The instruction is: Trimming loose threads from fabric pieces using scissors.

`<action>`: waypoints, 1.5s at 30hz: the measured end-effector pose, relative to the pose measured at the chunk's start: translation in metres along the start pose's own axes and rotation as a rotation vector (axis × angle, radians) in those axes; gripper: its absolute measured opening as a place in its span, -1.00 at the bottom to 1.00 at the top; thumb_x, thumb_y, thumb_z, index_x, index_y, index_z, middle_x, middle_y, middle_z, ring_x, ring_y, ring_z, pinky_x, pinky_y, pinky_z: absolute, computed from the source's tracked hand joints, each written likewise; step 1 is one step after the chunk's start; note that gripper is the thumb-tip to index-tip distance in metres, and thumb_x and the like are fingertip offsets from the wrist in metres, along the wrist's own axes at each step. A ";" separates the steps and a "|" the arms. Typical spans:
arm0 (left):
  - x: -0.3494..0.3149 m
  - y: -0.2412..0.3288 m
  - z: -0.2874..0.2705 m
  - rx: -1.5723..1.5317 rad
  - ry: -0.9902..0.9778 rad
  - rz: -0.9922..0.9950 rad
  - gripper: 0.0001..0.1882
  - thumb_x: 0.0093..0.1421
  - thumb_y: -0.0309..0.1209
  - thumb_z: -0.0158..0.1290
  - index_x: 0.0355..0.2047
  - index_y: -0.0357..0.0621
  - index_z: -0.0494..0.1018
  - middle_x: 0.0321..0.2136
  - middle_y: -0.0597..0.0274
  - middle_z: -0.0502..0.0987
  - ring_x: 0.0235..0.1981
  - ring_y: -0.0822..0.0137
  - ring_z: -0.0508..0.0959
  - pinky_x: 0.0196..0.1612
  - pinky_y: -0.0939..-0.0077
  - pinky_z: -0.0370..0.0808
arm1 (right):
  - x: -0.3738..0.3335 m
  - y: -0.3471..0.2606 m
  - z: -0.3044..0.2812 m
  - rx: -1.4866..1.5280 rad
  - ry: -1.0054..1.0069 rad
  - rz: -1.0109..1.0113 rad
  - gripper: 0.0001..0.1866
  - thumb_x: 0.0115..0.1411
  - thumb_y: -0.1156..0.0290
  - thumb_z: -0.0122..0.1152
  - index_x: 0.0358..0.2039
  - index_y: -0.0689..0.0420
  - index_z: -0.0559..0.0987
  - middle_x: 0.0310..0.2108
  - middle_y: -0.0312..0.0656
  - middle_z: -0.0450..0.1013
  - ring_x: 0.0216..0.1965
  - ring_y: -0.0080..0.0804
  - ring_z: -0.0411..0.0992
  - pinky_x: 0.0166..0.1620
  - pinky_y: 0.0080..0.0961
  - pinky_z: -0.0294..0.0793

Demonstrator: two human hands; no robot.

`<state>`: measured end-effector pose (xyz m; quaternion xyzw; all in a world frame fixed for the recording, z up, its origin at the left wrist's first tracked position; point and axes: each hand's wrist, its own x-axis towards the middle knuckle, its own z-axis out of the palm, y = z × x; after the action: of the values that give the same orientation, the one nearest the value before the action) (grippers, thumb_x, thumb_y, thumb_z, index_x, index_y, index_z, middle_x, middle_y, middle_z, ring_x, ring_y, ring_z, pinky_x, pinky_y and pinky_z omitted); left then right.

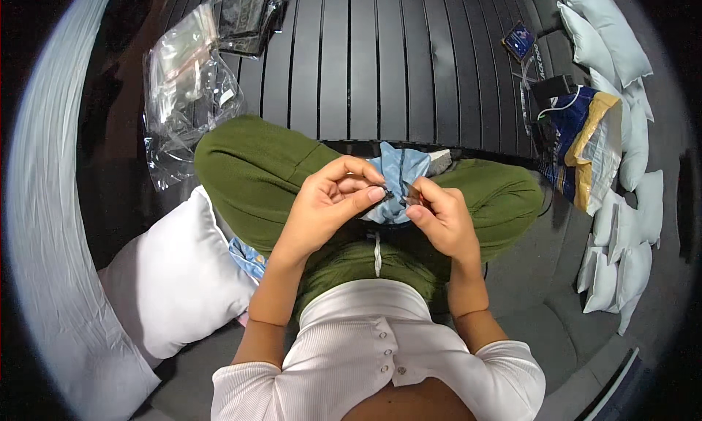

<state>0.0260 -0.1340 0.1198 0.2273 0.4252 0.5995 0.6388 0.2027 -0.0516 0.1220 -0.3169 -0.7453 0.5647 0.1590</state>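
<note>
A crumpled light blue cloth (401, 166) is bunched up over my lap, between my two hands. My left hand (320, 207) is closed, with thumb and fingertips pinching a small dark part at the cloth's left side; the part is too small to name. On the other side, my right hand (447, 220) is also closed, thumb against index finger, gripping the cloth's right edge. A grey, block-like piece (439, 161) shows just beyond the cloth by my right knee. The cloth's underside is hidden.
A black slatted table (365, 70) lies ahead. Transparent plastic bags (191, 92) and a dark packet (247, 19) sit at its left. A blue-and-gold bag (581, 143) and several pale pillows (621, 275) are on the right. A white pillow (183, 275) rests by my left side.
</note>
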 end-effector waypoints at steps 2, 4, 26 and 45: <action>0.000 0.000 0.000 -0.011 -0.002 0.004 -0.85 0.07 -0.58 0.02 -0.32 -0.27 0.34 -0.46 0.35 0.44 -0.43 0.67 0.39 -0.38 0.83 0.30 | 0.001 -0.003 -0.001 0.006 -0.019 -0.014 -0.56 0.07 0.07 0.04 -0.60 0.23 0.26 -0.73 -0.26 0.05 -0.69 -0.52 0.03 -0.61 -0.60 0.04; -0.001 0.000 0.002 -0.023 -0.004 0.026 -0.86 0.07 -0.59 0.01 -0.34 -0.27 0.33 -0.49 0.35 0.44 -0.45 0.67 0.39 -0.40 0.82 0.30 | 0.002 -0.004 0.000 0.011 -0.038 -0.026 -0.57 0.06 0.08 0.05 -0.60 0.23 0.26 -0.74 -0.27 0.05 -0.69 -0.52 0.02 -0.62 -0.59 0.04; -0.002 -0.002 -0.006 -0.059 -0.021 -0.070 -0.86 0.04 -0.52 0.06 -0.40 -0.26 0.34 -0.51 0.34 0.43 -0.49 0.62 0.42 -0.39 0.80 0.34 | 0.008 -0.019 0.004 -0.109 -0.070 -0.104 -0.63 0.04 0.18 0.10 -0.62 0.22 0.28 -0.77 -0.19 0.10 -0.76 -0.37 0.09 -0.66 -0.53 0.07; -0.001 0.012 -0.010 0.099 0.015 -0.157 -0.88 0.02 -0.48 0.07 -0.47 -0.30 0.42 -0.58 0.35 0.46 -0.57 0.65 0.39 -0.47 0.82 0.31 | 0.009 -0.023 0.002 -0.255 -0.065 -0.192 -0.63 -0.03 0.24 0.19 -0.71 0.20 0.27 -0.81 -0.17 0.13 -0.80 -0.29 0.11 -0.68 -0.51 0.08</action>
<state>0.0109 -0.1352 0.1240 0.2202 0.4756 0.5275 0.6687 0.1882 -0.0508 0.1417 -0.2433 -0.8426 0.4577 0.1464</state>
